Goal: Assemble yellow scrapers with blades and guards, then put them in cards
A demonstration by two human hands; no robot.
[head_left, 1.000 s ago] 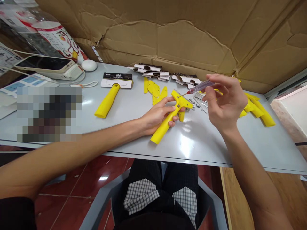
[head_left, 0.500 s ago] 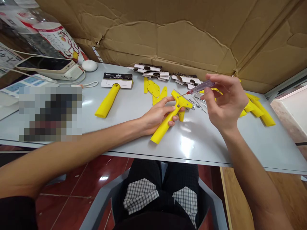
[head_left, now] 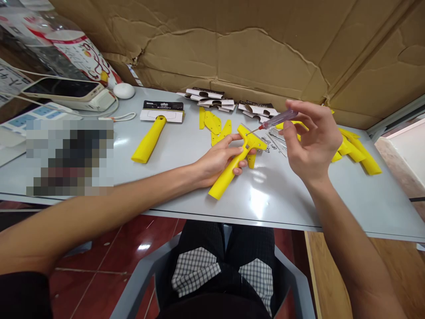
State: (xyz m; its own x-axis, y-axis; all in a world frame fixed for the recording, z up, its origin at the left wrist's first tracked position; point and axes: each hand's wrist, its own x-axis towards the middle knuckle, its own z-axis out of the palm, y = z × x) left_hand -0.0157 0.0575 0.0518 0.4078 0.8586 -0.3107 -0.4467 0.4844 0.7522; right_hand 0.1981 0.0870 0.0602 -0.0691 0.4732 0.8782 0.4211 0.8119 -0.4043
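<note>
The left hand (head_left: 215, 164) is gripping a yellow scraper (head_left: 226, 178) around its handle. The right hand (head_left: 314, 141) is holding a screwdriver (head_left: 280, 118) between thumb and fingers, its tip meeting the scraper's head. Small metal parts (head_left: 266, 141) are lying just right of the scraper; paper cards (head_left: 215, 103) are resting beyond it.

No wording is legible with certainty. The black-and-white card sleeve (head_left: 162, 111) on the yellow plastic handled tool (head_left: 148, 144) carries pale characters on its black band, too small to read. The white-and-red bottle label (head_left: 78, 49) bears red script, unreadable. Dark characters on the white sheet (head_left: 9, 84), far left, are indistinct.
</note>
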